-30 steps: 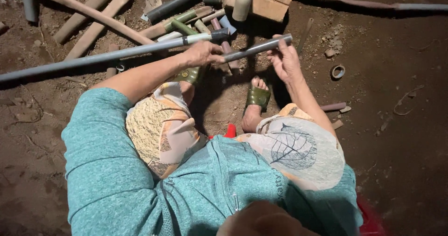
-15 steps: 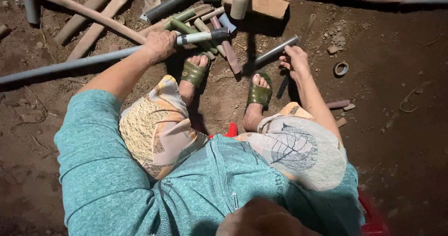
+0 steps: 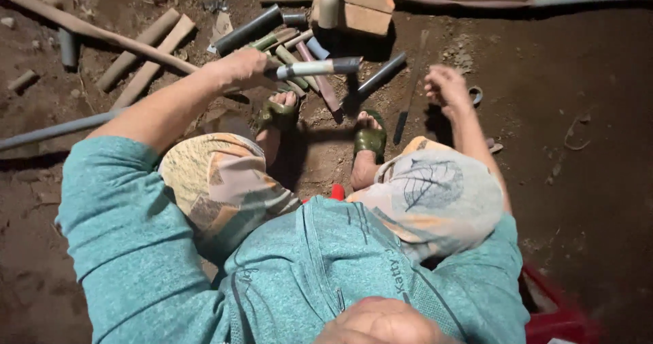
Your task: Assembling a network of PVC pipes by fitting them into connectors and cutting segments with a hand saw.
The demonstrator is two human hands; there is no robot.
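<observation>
While left hand (image 3: 243, 68) clamps long grey pipe (image 3: 309, 68) near its cut end, I see pipe held off dirt floor (image 3: 578, 201), tip pointing toward wooden block (image 3: 364, 7). Right hand (image 3: 445, 85) hovers empty, fingers loosely spread, above thin dark blade (image 3: 410, 85) lying on floor. Short pipe offcuts (image 3: 292, 55) piled past sandalled feet (image 3: 371, 140). Several pieces already cut; long pipe mostly uncut, I judge.

The grey pipe (image 3: 320, 67) looks like smooth, matt plastic. The ground (image 3: 585, 78) is rough, crumbly dirt. The sandals (image 3: 371, 140) seem glossy green plastic, the brick (image 3: 364, 9) coarse and matt.
</observation>
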